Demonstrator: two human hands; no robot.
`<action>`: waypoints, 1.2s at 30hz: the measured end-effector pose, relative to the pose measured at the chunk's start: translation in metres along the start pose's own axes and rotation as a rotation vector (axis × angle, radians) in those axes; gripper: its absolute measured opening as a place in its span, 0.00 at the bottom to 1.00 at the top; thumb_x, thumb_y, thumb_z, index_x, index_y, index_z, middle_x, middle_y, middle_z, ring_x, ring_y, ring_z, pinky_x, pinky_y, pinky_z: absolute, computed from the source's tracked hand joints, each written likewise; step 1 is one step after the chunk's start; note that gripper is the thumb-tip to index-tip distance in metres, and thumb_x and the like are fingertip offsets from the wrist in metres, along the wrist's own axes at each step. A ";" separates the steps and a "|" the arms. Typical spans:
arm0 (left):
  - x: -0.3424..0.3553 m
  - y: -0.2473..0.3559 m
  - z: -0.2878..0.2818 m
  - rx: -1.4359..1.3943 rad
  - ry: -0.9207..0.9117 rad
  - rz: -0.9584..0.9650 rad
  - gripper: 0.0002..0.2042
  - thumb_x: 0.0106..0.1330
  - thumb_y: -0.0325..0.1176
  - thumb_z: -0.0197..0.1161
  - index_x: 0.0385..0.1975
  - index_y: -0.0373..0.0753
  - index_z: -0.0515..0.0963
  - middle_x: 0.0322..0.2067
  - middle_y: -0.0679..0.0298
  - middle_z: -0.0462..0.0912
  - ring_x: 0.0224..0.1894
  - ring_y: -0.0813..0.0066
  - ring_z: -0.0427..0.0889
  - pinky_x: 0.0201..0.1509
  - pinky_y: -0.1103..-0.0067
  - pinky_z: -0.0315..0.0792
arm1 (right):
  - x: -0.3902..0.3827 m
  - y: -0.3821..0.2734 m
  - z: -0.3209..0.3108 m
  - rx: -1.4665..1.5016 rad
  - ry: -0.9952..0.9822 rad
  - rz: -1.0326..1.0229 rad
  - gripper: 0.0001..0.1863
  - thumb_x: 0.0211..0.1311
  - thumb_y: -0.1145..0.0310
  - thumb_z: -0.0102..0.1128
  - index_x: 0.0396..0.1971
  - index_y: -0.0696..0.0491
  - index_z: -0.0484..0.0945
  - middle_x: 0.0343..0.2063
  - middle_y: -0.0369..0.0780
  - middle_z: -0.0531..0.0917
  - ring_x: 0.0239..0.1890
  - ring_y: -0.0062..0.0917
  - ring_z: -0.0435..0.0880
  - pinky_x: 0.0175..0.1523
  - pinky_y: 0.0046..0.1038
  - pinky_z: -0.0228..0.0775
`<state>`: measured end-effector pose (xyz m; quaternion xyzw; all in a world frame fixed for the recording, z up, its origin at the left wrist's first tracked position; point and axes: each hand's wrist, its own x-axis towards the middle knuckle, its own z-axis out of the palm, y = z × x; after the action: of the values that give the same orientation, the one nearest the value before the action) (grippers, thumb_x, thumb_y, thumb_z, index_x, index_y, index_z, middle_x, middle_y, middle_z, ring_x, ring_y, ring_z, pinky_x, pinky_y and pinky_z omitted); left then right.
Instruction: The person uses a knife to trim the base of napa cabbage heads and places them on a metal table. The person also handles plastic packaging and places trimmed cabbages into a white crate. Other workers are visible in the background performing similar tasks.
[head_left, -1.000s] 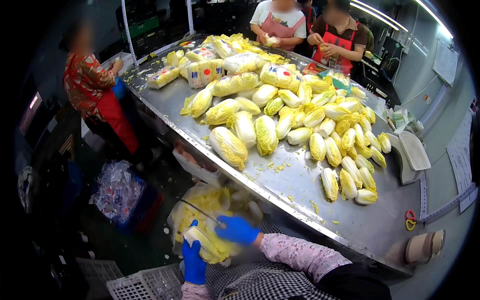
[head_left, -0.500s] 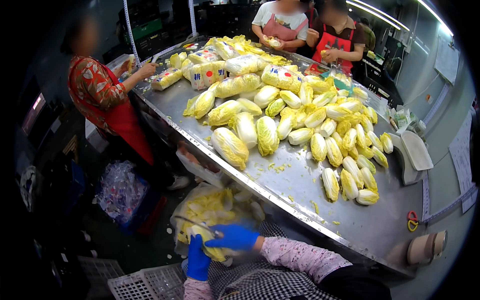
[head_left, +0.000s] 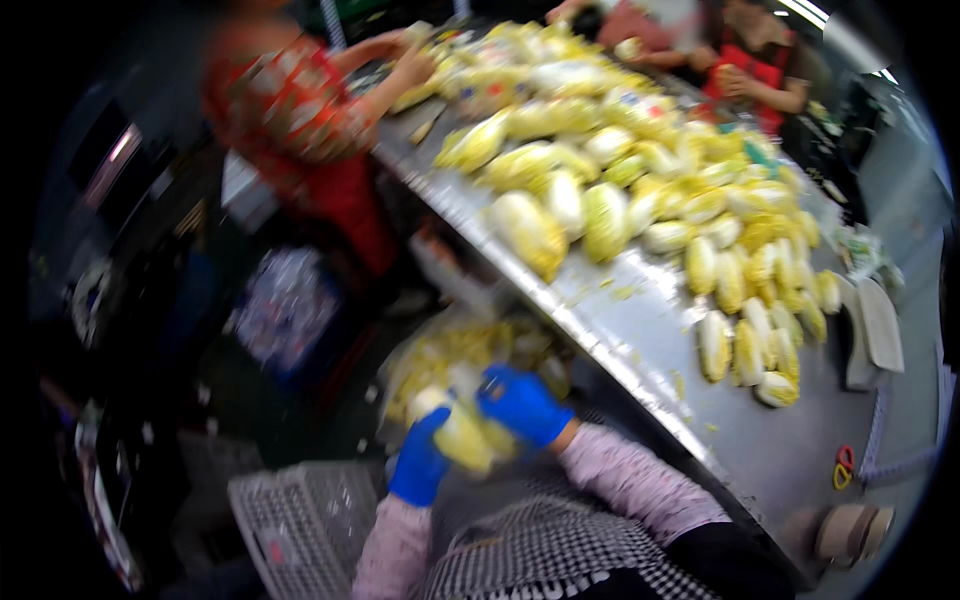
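In my left hand [head_left: 422, 460], gloved in blue, I hold a pale yellow napa cabbage [head_left: 460, 435] low in front of me, with the thumb and fingers around its left side. My right hand [head_left: 525, 405], also in a blue glove, is closed beside the cabbage's right side; motion blur hides what its fingers grip. Just beyond both hands, a clear plastic bag [head_left: 405, 365] bulges with loose yellow cabbage leaves. Past it, the metal table [head_left: 640, 330] carries a big heap of napa cabbages [head_left: 605, 222], some wrapped in printed film.
Below left stands a white plastic crate [head_left: 300, 525]. A blue bin of clear plastic packaging [head_left: 290, 310] sits on the floor. Red-and-yellow scissors [head_left: 844, 467] and tape rolls [head_left: 855, 533] lie at the table's right. A co-worker [head_left: 300, 110] works at the left, others at the far side.
The view has shifted, and the co-worker at left leans in over the table. My right hand has moved off to the cabbage's right side; the knife it held no longer shows clearly.
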<state>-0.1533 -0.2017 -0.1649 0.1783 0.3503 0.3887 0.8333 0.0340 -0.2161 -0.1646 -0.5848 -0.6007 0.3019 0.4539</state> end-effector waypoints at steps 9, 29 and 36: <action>0.019 0.003 -0.001 -0.538 -0.178 -0.025 0.36 0.63 0.51 0.52 0.62 0.28 0.54 0.61 0.43 0.59 0.63 0.47 0.60 0.67 0.58 0.55 | 0.009 0.025 -0.019 -0.034 -0.019 0.167 0.23 0.59 0.54 0.60 0.47 0.56 0.75 0.30 0.44 0.83 0.26 0.32 0.82 0.32 0.28 0.73; 0.010 -0.027 0.015 0.995 0.210 0.539 0.23 0.52 0.34 0.72 0.45 0.35 0.71 0.36 0.61 0.79 0.37 0.77 0.79 0.42 0.80 0.74 | -0.009 -0.006 -0.024 0.324 -0.113 0.196 0.17 0.59 0.63 0.61 0.46 0.55 0.76 0.40 0.37 0.83 0.35 0.17 0.80 0.43 0.22 0.73; 0.000 -0.018 0.027 1.371 0.167 0.623 0.20 0.48 0.40 0.70 0.39 0.38 0.75 0.32 0.53 0.81 0.35 0.58 0.82 0.36 0.71 0.74 | -0.007 -0.062 -0.025 -0.192 -0.230 -0.061 0.24 0.52 0.59 0.67 0.51 0.47 0.76 0.34 0.40 0.78 0.32 0.29 0.82 0.39 0.26 0.73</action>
<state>-0.1241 -0.2140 -0.1563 0.7172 0.5090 0.3136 0.3581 0.0289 -0.2351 -0.1003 -0.5686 -0.6923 0.2942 0.3328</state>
